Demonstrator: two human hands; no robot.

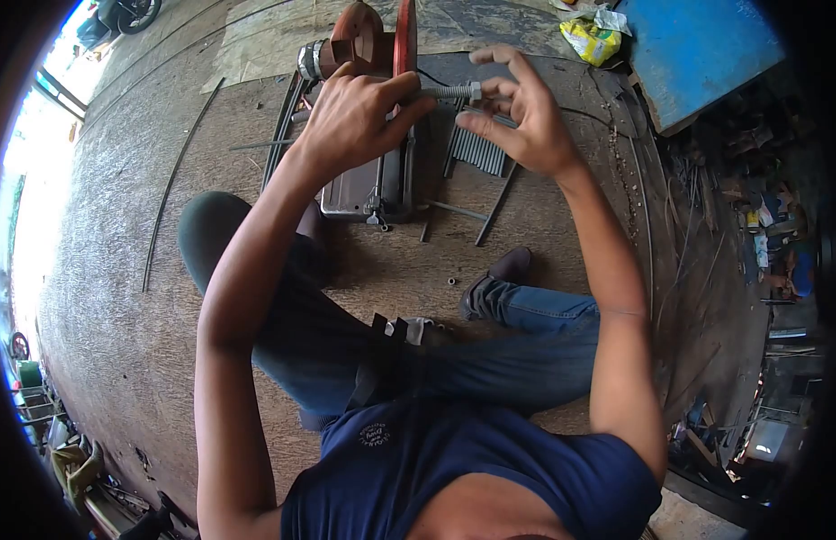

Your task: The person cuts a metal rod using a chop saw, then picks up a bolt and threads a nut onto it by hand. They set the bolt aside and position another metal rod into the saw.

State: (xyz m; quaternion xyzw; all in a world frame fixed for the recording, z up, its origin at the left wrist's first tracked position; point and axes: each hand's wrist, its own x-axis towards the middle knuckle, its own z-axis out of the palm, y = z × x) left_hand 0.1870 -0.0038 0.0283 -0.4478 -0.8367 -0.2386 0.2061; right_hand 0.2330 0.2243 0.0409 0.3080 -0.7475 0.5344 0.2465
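My left hand (pixel 359 115) is closed around one end of a thick threaded bolt (pixel 451 91), which points to the right with a hex nut or head (pixel 476 91) at its far end. Beside that end, my right hand (pixel 526 121) has its fingers curved and spread apart, with no grip on the bolt. Both hands are over a cut-off saw (pixel 356 34) with a reddish housing, a red upright guard (pixel 404 36) and a dark metal base (pixel 346 193). The left hand covers part of the saw.
Several cut metal rods (pixel 476 151) lie in a row right of the saw base. A long thin rod (pixel 173 180) rests on the wooden floor at left. A small nut (pixel 452 282) lies near my foot. A blue panel (pixel 697 54) and a yellow packet (pixel 591 40) are at upper right.
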